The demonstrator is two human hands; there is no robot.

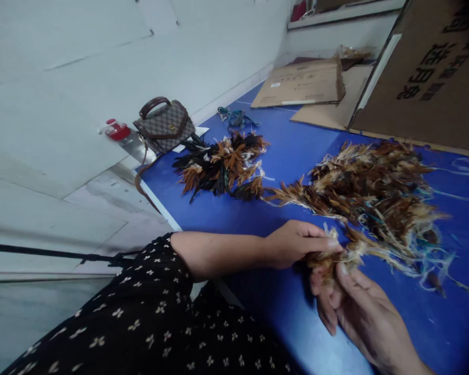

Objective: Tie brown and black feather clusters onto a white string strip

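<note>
My left hand (299, 244) pinches a strip of feather trim (323, 260) between thumb and fingers, close to the table's front edge. Just to the right, my right hand (365, 307) grips the same tan and brown strip with its thumb on top. Past my hands, the strip seems to run into a large heap of brown feather trim (375, 182) with pale and teal strings along its right side. A smaller pile of black and rust-brown feathers (222, 164) lies farther left, joined to the heap by a thin feathered length.
On the blue table (289, 146) a patterned handbag (166, 125) and a red-capped bottle (127, 138) stand at the left by the wall. Teal ribbon (236, 119) lies behind the smaller pile. Flat cardboard (300, 83) and a large carton (426, 78) occupy the back right.
</note>
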